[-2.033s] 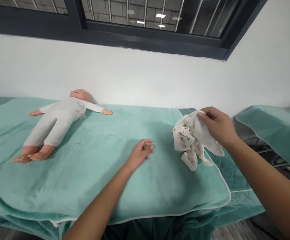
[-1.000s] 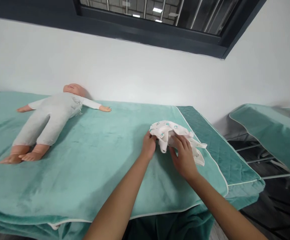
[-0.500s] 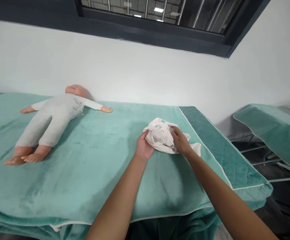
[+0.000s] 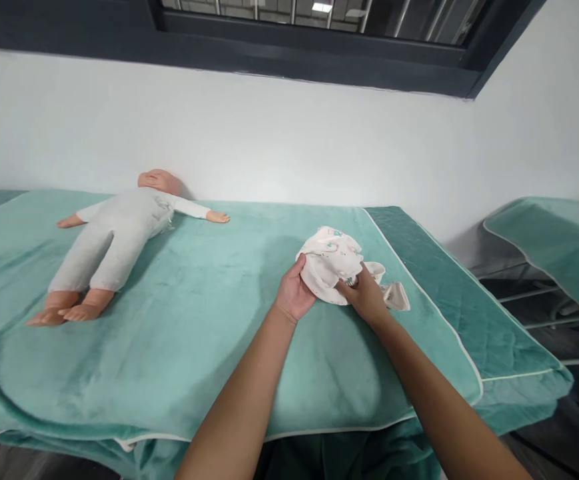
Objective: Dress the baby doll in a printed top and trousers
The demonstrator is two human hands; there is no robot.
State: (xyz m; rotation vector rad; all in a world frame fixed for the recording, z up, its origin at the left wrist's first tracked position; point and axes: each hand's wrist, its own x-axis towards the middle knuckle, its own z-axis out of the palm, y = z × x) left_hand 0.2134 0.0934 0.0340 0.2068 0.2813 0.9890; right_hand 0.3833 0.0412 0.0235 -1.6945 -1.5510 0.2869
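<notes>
A bunched white baby garment [image 4: 326, 263] with a small teal print is held between my hands, just over the green bed cover. My left hand [image 4: 295, 291] grips its left edge, thumb on top. At the right side, my right hand [image 4: 368, 293] has its thumb and fingers closed on the fabric. Loose ends of the garment, like sleeves or legs, lie to the right beyond my right hand. Which kind of garment it is I cannot tell. To the left, a baby doll [image 4: 124, 223] in a white body suit lies on its back, arms spread.
The green blanket [image 4: 209, 320] covers the bed, with a darker quilted mattress cover [image 4: 449, 287] at the right. Behind stands a white wall [image 4: 269, 140] under a dark window frame [image 4: 309, 60]. Another green-covered bed [image 4: 554, 240] on a metal frame is at the far right.
My right hand has shifted its hold, its thumb now lower on the garment. The garment is slightly turned and fuller at the top. The view has shifted a little; the doll lies as before.
</notes>
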